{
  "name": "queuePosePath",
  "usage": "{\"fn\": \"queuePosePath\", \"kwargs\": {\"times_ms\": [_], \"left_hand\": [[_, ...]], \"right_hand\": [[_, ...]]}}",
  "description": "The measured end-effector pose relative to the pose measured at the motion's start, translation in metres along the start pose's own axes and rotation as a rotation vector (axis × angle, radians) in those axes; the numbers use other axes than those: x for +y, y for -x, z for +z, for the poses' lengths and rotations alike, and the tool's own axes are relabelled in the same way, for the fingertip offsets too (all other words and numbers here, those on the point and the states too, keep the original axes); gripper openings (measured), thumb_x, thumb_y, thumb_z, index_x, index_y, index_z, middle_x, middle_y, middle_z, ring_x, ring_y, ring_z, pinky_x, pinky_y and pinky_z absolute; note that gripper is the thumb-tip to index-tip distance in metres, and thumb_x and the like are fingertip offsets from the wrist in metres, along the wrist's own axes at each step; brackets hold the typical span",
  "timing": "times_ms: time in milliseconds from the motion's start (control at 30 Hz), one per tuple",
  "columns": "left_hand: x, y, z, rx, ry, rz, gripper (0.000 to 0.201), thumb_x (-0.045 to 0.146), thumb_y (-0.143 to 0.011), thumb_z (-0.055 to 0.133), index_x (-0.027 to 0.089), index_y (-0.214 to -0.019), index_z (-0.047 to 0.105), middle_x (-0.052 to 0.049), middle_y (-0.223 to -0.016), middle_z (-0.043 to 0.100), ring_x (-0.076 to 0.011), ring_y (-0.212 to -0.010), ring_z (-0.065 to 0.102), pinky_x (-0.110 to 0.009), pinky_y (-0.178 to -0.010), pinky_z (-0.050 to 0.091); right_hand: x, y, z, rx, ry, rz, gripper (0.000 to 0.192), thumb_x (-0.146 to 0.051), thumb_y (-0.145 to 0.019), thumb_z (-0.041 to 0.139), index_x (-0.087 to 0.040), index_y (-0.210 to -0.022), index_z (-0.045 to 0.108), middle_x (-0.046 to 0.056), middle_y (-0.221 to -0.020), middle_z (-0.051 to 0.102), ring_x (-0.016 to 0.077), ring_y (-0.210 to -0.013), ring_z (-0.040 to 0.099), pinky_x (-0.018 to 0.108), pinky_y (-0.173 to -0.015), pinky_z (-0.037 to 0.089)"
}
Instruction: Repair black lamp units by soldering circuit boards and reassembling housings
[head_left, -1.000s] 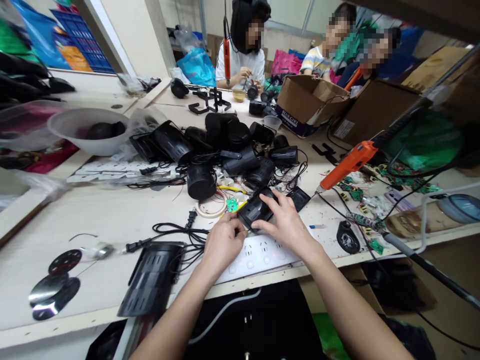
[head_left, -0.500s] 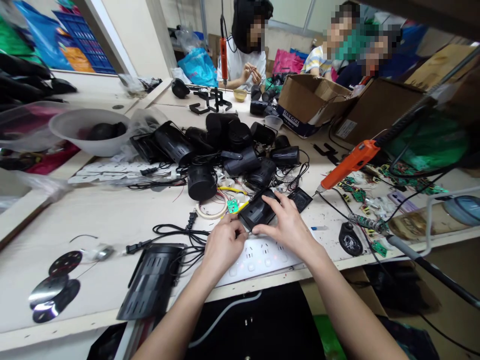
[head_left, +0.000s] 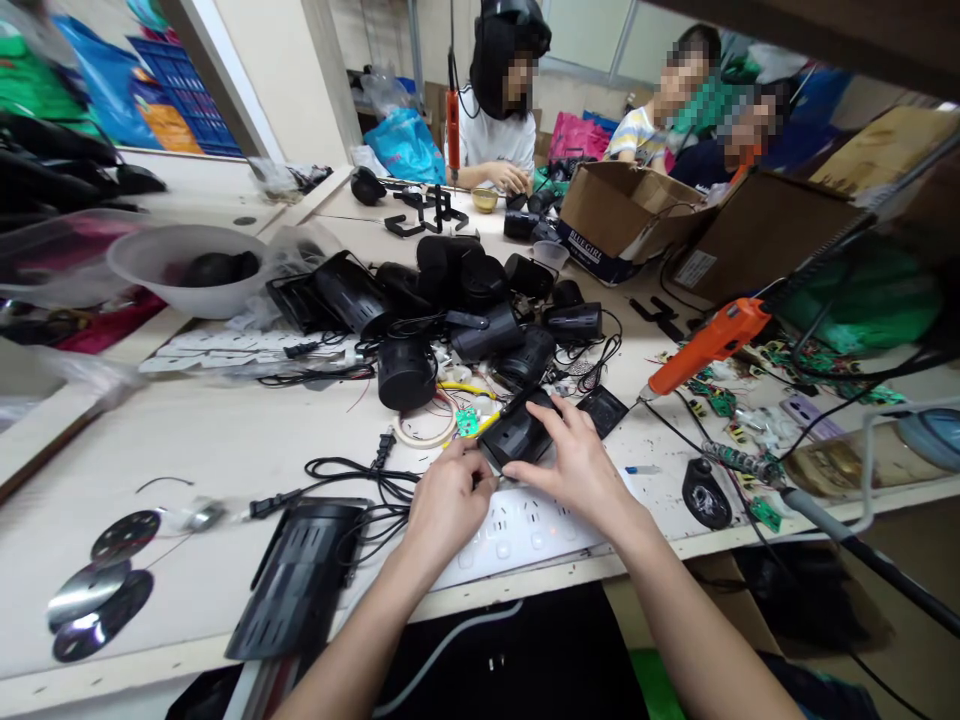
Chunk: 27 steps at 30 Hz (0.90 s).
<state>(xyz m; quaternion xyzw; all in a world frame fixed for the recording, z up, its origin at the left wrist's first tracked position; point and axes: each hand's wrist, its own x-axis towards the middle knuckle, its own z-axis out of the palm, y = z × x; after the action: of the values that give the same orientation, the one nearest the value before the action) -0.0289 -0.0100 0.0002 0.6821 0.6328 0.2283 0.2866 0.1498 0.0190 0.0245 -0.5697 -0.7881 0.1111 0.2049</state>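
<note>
Black plastic lamp housing (head_left: pixel 517 435), small and boxy with a slotted face, sits between my two hands on the pale worktable (head_left: pixel 225 440), just beyond the white power strip (head_left: pixel 517 520). My right hand (head_left: pixel 581 465) lies over its far and right side, fingers spread flat on the top and thumb against the near edge. My left hand (head_left: pixel 446 505) closes on its near left corner, thumb and forefinger pressed together there; what they pinch I cannot tell, since the fingers hide it. Just left of the grip I see a small green circuit board (head_left: pixel 466 423) and a yellow wire (head_left: pixel 465 385), beside a ring of pale tape (head_left: pixel 420 430). Beyond the grip lies a heap of round black lamp housings (head_left: pixel 465 310). To the right of it an orange electric screwdriver (head_left: pixel 709 345) hangs tilted above the table. Near my left forearm lies a flat black slotted panel (head_left: pixel 289 580) with a black power cord (head_left: pixel 352 475) looped next to it. Other people work at the far end of the table.
</note>
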Motion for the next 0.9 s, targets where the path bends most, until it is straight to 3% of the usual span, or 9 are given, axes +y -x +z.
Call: {"fn": "queuePosePath", "kwargs": {"times_ms": [400, 667, 900], "left_hand": [[-0.0004, 0.0002, -0.0006, 0.003, -0.004, 0.022, 0.018, 0.014, -0.081, 0.054, 0.021, -0.07, 0.066, -0.008, -0.11, 0.065, -0.0266, -0.105, 0.064, -0.036, -0.086, 0.049], [-0.0005, 0.0006, 0.0, 0.008, 0.012, -0.004, 0.016, 0.016, -0.082, 0.057, 0.021, -0.07, 0.066, -0.008, -0.118, 0.064, -0.0251, -0.102, 0.066, -0.036, -0.088, 0.049], [0.0014, 0.0005, -0.0021, -0.006, 0.018, -0.02, 0.017, 0.016, -0.082, 0.056, 0.021, -0.07, 0.066, -0.007, -0.116, 0.065, -0.0244, -0.097, 0.067, -0.036, -0.085, 0.05]], "right_hand": [[-0.0029, -0.0033, -0.0023, -0.065, 0.044, -0.014, 0.08, -0.046, -0.071, 0.082, -0.013, -0.138, 0.054, 0.026, -0.144, 0.043, 0.0413, -0.129, 0.045, 0.057, -0.103, 0.042], [-0.0039, -0.0033, 0.0015, 0.036, 0.046, -0.02, 0.077, -0.041, -0.065, 0.083, -0.014, -0.132, 0.059, 0.023, -0.136, 0.049, 0.0408, -0.123, 0.048, 0.056, -0.098, 0.045], [-0.006, -0.004, -0.001, 0.03, 0.05, -0.018, 0.076, -0.039, -0.064, 0.084, -0.014, -0.131, 0.06, 0.022, -0.135, 0.049, 0.0404, -0.122, 0.047, 0.055, -0.098, 0.046]]}}
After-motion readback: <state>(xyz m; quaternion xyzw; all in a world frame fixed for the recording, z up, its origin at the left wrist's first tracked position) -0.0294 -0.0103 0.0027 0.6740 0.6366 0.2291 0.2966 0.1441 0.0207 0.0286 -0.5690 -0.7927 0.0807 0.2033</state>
